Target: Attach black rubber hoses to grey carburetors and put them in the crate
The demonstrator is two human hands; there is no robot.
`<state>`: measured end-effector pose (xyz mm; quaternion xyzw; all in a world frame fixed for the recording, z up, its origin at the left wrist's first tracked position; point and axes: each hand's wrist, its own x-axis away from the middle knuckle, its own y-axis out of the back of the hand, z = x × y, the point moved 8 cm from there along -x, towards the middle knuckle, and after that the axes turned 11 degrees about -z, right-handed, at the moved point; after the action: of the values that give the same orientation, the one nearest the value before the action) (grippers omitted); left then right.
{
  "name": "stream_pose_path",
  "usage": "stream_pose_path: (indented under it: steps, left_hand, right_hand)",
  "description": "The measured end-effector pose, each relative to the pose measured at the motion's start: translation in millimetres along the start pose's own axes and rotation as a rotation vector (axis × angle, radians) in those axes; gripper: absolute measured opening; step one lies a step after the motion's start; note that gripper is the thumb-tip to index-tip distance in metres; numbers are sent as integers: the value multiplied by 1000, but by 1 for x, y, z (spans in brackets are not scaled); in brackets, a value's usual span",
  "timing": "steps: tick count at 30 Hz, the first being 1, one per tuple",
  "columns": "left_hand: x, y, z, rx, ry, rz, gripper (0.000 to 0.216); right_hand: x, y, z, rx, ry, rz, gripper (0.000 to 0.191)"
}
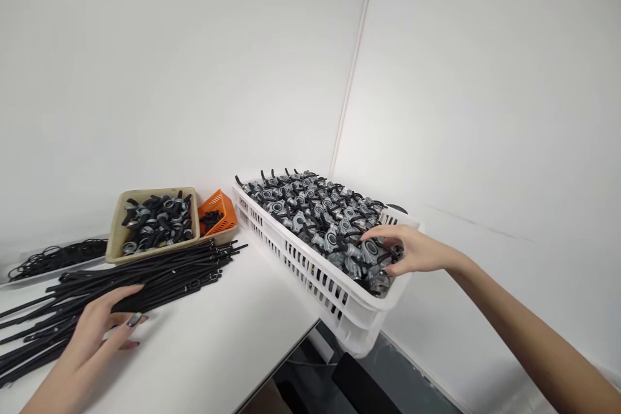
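Observation:
A white slotted basket (310,272) is filled with grey metal fittings (319,210), each with a round opening and a black lever or tube. My right hand (405,249) reaches over its near right end, thumb and fingers curved round one metal fitting (370,250). Whether that part is lifted off the others I cannot tell. On the left, my left hand (99,336) hovers low by the white table, fingers apart and slightly bent, holding nothing. Beside its fingertips lies a bundle of thin black rods or tubes (169,272).
A beige tub (112,239) of similar metal and black parts stands at the back left. Next to it, an orange basket (228,204) holds small black pieces. Black rings or cords (63,255) lie in a shallow tray. The table (213,336) ends beneath the white basket; walls rise behind.

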<state>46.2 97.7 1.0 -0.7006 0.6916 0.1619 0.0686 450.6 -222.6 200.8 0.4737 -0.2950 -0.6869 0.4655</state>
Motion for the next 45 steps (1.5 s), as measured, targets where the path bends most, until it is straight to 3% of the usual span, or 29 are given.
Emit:
stream_pose_path:
  steps: [7, 14, 18, 25, 28, 30, 33, 37, 42, 45]
  left_hand:
    - [8, 1, -9, -120, -141, 30, 51]
    - [20, -9, -28, -137, -169, 42, 52]
    - [24, -8, -35, -160, -187, 60, 54]
    - [30, -5, -48, -129, -196, 61, 47]
    - [32, -5, -53, -102, -198, 41, 49]
    - [33, -6, -54, -107, -204, 54, 50]
    - [32, -7, -49, -164, -228, 96, 50]
    - [32, -11, -42, -320, -302, 209, 50]
    - [33, -14, -37, -416, -339, 295, 47]
    - [33, -15, -34, -423, -345, 297, 45]
  right_hand:
    - [-14, -23, 14, -14, 105, 157, 58]
    - [2, -33, 5, 123, -23, 38, 56]
    - [10, -39, 1, 61, -53, 70, 56]
    - [5, -24, -3, -67, -45, 139, 53]
    - [-13, -10, -14, -60, -55, 2, 42]
    - [-26, -12, -12, -24, 59, -39, 38]
    - [-40, -38, -5, 0, 215, 72, 36]
    - [-55, -65, -4, 37, 217, 241, 53]
    - [-72, -71, -3, 71, 212, 449, 59]
    - [-76, -70, -3, 63, 218, 506, 59]
